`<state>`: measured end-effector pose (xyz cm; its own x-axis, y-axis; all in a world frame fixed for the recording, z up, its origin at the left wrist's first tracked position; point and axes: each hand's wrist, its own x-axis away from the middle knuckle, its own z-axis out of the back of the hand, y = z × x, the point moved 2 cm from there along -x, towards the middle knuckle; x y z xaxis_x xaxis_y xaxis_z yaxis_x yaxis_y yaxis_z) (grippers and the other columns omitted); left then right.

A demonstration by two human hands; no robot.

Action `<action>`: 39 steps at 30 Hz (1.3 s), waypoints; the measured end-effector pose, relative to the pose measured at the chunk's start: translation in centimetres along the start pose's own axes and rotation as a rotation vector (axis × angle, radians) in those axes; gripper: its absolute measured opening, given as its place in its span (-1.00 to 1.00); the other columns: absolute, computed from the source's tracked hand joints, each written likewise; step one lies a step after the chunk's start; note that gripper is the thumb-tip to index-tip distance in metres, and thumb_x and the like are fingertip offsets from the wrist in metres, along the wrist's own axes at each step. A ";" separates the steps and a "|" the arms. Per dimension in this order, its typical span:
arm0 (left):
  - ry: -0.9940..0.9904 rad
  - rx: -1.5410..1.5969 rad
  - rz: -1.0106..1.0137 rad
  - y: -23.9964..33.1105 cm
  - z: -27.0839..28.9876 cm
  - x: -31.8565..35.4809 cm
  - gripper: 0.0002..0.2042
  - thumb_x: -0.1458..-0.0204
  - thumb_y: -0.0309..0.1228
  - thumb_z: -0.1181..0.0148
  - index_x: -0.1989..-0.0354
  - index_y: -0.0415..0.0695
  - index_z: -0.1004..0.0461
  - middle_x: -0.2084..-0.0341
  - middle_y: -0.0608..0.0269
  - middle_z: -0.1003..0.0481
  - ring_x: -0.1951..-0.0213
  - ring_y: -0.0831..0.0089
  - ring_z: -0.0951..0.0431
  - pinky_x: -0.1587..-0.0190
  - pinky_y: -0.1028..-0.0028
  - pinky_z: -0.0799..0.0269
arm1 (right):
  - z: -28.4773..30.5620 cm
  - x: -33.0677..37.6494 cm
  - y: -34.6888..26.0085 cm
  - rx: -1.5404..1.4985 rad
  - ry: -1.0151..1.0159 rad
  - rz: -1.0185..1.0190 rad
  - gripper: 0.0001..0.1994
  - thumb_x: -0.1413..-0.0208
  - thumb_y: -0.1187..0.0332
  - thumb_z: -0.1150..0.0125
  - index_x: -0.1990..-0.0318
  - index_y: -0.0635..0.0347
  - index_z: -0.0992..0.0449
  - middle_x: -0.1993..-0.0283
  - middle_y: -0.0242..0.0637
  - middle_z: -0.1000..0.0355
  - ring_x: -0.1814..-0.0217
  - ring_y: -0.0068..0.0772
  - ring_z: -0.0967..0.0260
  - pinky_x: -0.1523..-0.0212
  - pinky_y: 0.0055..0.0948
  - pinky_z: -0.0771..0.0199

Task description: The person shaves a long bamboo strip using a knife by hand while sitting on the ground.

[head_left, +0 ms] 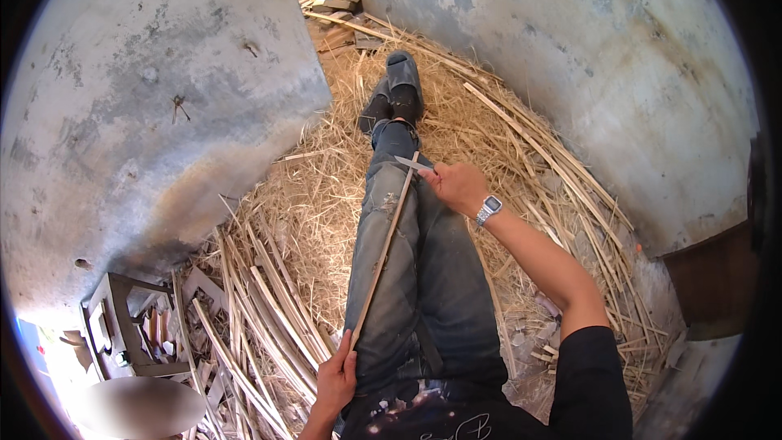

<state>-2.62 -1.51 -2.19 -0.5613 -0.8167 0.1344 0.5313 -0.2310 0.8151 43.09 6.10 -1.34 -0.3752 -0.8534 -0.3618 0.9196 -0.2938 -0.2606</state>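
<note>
A thin wooden strip (pixel 383 253) lies along my outstretched legs in worn jeans. My left hand (pixel 335 376) is closed round its near end, beside my hip. In my right hand (pixel 456 186), which wears a silver wristwatch (pixel 489 209), a knife (pixel 413 164) is gripped, its handle mostly hidden by the fingers. The blade points left and crosses the strip near its far end, above my knees; whether it touches the wood I cannot tell.
Pale shavings (pixel 314 220) cover the floor round my legs. Long wooden strips (pixel 252 310) are piled at my left, and more strips (pixel 562 159) run along the right wall. A wooden frame (pixel 122 318) with things inside stands at lower left. Wood blocks (pixel 340 4) sit far ahead.
</note>
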 end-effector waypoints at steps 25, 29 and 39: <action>-0.068 0.060 0.141 -1.1 0.1 -0.1 -0.56 -0.40 -0.32 -0.15 -0.43 -0.06 -0.43 0.33 -0.10 -0.69 0.40 0.51 -0.60 0.21 0.42 -0.54 | 0.9 0.7 -2.4 0.041 -0.215 0.192 -0.31 -0.41 -0.29 0.13 0.52 0.09 -0.57 0.59 -0.08 -0.53 0.52 0.07 -0.55 0.49 0.03 -0.52; 0.039 0.020 -0.054 -0.3 -0.5 -0.2 -0.55 -0.37 -0.35 -0.18 -0.41 -0.11 -0.43 0.45 -0.11 -0.63 0.47 0.44 -0.61 0.28 0.43 -0.50 | 1.2 -0.7 0.8 -0.010 -0.189 -0.104 -0.32 -0.42 -0.26 0.09 0.50 0.13 -0.60 0.58 -0.01 -0.52 0.50 0.11 -0.55 0.49 0.05 -0.52; -0.020 -0.001 0.093 0.7 0.2 -0.7 -0.54 -0.36 -0.37 -0.18 -0.41 -0.12 -0.42 0.45 -0.15 -0.62 0.47 0.38 -0.62 0.27 0.42 -0.51 | 0.3 2.0 -1.3 -0.100 -0.161 -0.034 -0.30 -0.41 -0.29 0.10 0.55 0.11 -0.55 0.59 0.02 -0.50 0.51 0.16 -0.54 0.51 0.07 -0.50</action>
<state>-1.99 -1.03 -1.64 -0.5218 -0.8239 0.2211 0.5822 -0.1546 0.7982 41.18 4.60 -1.43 -0.3748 -0.9040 -0.2056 0.8877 -0.2860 -0.3608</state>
